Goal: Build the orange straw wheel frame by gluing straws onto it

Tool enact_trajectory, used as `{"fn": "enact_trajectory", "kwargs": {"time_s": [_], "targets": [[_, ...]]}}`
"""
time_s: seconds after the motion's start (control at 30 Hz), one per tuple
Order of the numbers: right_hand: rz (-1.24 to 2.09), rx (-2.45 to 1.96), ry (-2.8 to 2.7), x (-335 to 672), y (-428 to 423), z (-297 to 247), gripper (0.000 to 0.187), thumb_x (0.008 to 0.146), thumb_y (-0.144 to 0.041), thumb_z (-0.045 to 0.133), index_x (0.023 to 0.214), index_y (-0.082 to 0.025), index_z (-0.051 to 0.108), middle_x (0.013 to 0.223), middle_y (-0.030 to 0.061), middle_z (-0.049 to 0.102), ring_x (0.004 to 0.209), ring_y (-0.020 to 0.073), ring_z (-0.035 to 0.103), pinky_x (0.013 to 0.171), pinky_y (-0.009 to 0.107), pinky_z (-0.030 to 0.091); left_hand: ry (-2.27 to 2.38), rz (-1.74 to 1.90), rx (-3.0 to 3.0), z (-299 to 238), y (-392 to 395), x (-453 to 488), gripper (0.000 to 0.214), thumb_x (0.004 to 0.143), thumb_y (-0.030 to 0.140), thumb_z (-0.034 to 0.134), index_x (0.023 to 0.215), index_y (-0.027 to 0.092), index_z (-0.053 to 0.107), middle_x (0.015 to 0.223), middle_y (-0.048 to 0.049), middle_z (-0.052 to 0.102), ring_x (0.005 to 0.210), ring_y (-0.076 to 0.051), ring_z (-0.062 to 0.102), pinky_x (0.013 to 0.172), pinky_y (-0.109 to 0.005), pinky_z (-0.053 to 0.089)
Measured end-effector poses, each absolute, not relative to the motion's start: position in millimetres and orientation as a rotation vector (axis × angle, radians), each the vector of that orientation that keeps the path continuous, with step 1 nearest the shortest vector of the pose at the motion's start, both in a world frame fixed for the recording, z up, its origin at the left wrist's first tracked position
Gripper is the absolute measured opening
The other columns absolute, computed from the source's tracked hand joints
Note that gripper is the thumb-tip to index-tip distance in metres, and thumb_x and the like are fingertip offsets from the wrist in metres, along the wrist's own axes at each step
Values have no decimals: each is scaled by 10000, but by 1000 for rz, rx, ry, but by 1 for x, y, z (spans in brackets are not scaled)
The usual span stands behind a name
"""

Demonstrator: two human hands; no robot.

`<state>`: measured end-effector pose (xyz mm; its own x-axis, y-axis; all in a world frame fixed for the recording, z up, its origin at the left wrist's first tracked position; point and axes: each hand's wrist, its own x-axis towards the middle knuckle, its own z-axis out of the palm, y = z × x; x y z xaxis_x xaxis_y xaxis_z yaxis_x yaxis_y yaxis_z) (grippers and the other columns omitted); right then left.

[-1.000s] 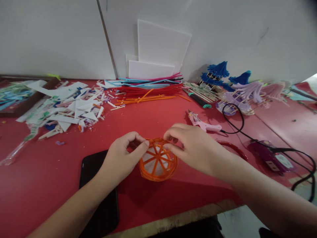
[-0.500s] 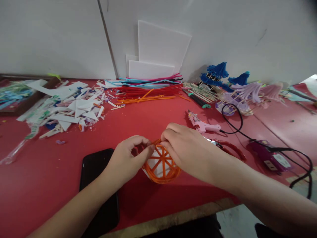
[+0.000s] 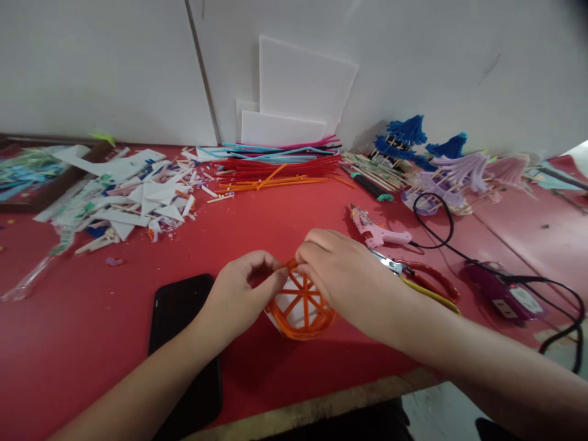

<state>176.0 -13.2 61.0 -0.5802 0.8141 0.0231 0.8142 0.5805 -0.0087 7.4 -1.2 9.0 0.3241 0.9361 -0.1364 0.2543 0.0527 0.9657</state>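
Observation:
Between my hands, just above the red table, is a round white piece (image 3: 294, 304) rimmed and spoked with orange pipe cleaners (image 3: 305, 293), like a wheel. My left hand (image 3: 248, 283) pinches its upper left rim between thumb and fingers. At the top and upper right of the rim, my right hand (image 3: 337, 263) is closed on the orange pipe cleaner edging; its fingertips are partly hidden behind the hand. Left of the wheel and under my left forearm lies a black phone (image 3: 179, 306).
A pink glue gun (image 3: 379, 233), pliers (image 3: 427, 278) and a purple power strip (image 3: 509, 294) with a black cord lie at right. Loose pipe cleaners (image 3: 285, 165) and white scraps (image 3: 138, 196) lie farther back. Blue and lilac umbrella-like crafts (image 3: 404, 131) stand at back right.
My right hand has shifted slightly left along the rim, showing more of the pliers. My left hand keeps its pinch. The whole view has moved slightly.

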Motion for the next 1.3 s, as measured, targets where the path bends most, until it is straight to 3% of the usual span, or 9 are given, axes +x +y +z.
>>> {"fn": "enact_trajectory", "kwargs": {"time_s": [0.13,0.27,0.47,0.73,0.9,1.07,1.2,1.3], "targets": [[107,-1465,-2700,178,-13,60,129,813,-44,556,761,-162,571,802,31,550,691,152,496,591,274,327,1088,886,1279,4,-2,9,296,735,321,660,953,189,510,888,-49,668,807,-167,662,698,-303,546],[36,-1461,-2624,177,-14,57,102,831,-68,548,795,-158,581,788,30,557,677,152,507,571,273,310,1091,969,1418,1,-4,8,287,759,293,649,995,185,526,970,-73,657,923,-180,651,786,-332,547],[58,-1478,-2584,180,-14,52,104,835,-71,538,825,-165,581,819,34,574,720,168,536,617,292,357,1128,889,1376,5,-4,7,304,745,317,669,983,193,524,860,-39,691,818,-179,682,706,-305,551],[147,-1394,-2776,181,-12,64,162,797,-21,534,774,-172,589,845,48,582,695,156,520,574,273,379,1070,770,1089,9,0,8,404,714,351,702,1013,168,501,871,-44,689,797,-164,658,627,-245,506],[-87,-1099,-2919,187,-3,63,120,808,-56,569,736,-144,606,783,37,576,628,137,477,538,271,342,1069,819,1137,9,0,9,397,717,331,684,1010,183,461,709,41,620,618,-102,592,552,-205,458],[-293,-904,-2881,190,-2,54,178,870,-110,509,743,-149,628,744,38,579,673,158,488,535,282,318,1044,817,1170,7,2,8,399,714,344,674,997,189,440,683,51,606,561,-96,564,512,-207,443],[-336,-833,-2919,189,5,55,183,861,-88,496,722,-150,598,709,35,542,674,157,476,519,282,295,1061,830,1218,7,1,9,371,702,288,669,981,181,450,685,46,603,570,-94,564,523,-209,443],[-148,-829,-2975,191,17,54,81,853,-136,539,778,-146,570,757,27,532,620,131,443,511,266,305,1081,879,1241,6,-1,10,336,709,248,641,979,187,449,722,38,603,634,-107,587,568,-223,460]]}}
